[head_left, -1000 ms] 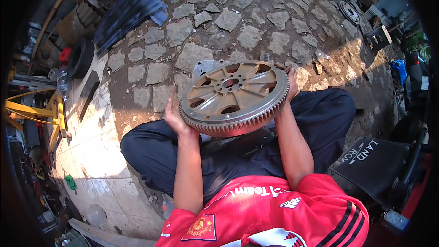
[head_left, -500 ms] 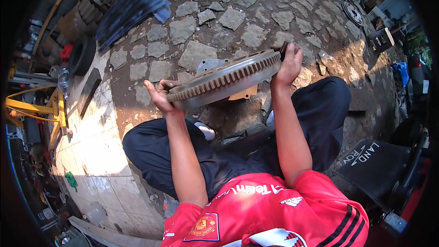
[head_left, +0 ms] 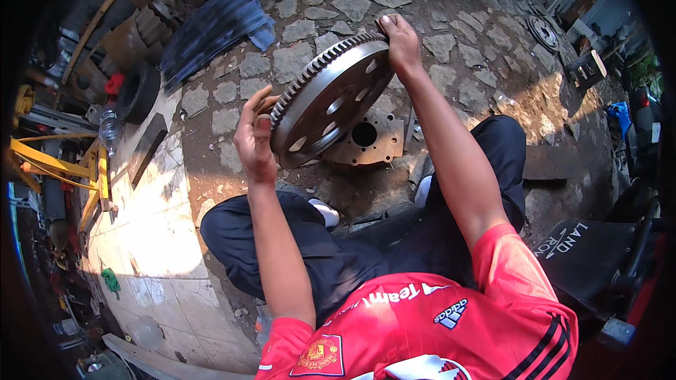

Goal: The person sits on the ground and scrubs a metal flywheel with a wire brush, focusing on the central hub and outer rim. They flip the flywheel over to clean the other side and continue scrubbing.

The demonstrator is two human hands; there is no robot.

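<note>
Between my hands I hold up a toothed metal flywheel (head_left: 317, 109), tilted so that its face with several holes shows. Its ring of teeth runs along the upper left edge. My left hand (head_left: 255, 134) grips the rim at the left, with the thumb on the near side. At the upper right of the rim, my right hand (head_left: 401, 43) is closed round the edge. Below and partly behind the flywheel, a flat metal plate (head_left: 387, 146) with a round hole and small bolt holes lies on the ground between my feet.
Stone paving (head_left: 352, 7) spreads ahead, with a blue corrugated sheet (head_left: 215, 32) at the far left. A tyre (head_left: 138, 91), a dark bar (head_left: 149, 148) and a yellow metal frame (head_left: 63, 165) stand or lie leftward. A black seat-like panel (head_left: 584, 253) is at my right.
The flywheel has been raised and tipped from nearly edge-on, so its holed face shows now. My right hand has moved up and left, and more of the plate below is uncovered.
</note>
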